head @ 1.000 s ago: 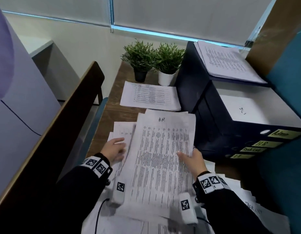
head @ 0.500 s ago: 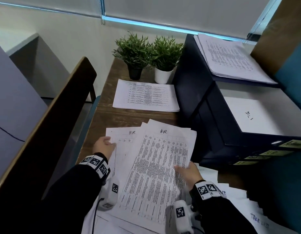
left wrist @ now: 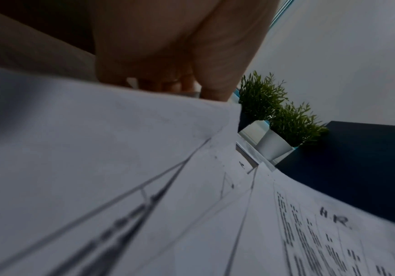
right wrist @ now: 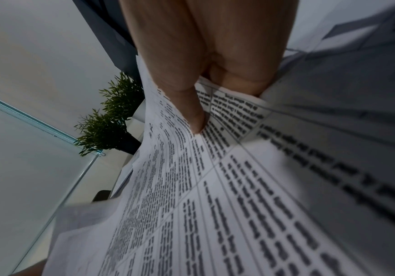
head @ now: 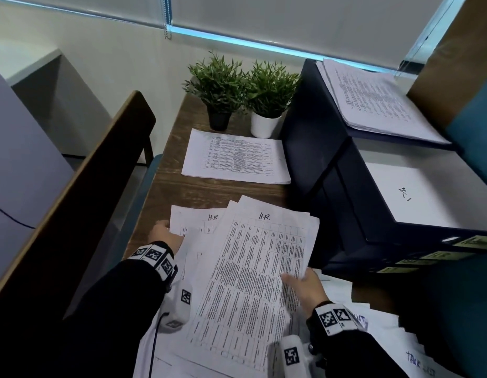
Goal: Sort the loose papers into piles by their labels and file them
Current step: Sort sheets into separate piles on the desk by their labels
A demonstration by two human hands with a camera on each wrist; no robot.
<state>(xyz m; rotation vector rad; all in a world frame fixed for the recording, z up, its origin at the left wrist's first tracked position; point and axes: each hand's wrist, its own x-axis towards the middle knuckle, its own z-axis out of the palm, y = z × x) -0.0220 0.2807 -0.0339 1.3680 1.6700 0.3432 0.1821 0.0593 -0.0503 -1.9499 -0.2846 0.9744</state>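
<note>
A sheaf of printed sheets headed "H.R." is being held tilted above the wooden surface, its top edge pointing toward the dark filing trays. The right hand is grasping the sheaf at its right edge: in the right wrist view the thumb is being pressed onto the printed face while the other fingers are hidden behind the paper. A second sheet marked "H.R." is being held at its left edge by the left hand, and it is being overlapped by the sheaf on its right side. In the left wrist view the fingers are seen curled over the top edge of that sheet. More loose papers are lying spread beneath and to the right of both hands, one bearing blue handwriting that is too blurred to be read. A separate pile of printed pages is lying flat on the surface farther back, just in front of two potted plants, one in a black pot and one in a white pot. Another stack of pages is resting on the uppermost tray, and a sheet with a handwritten mark is lying in the tray below. Yellow labels are fixed along the tray fronts, their writing being illegible.
</note>
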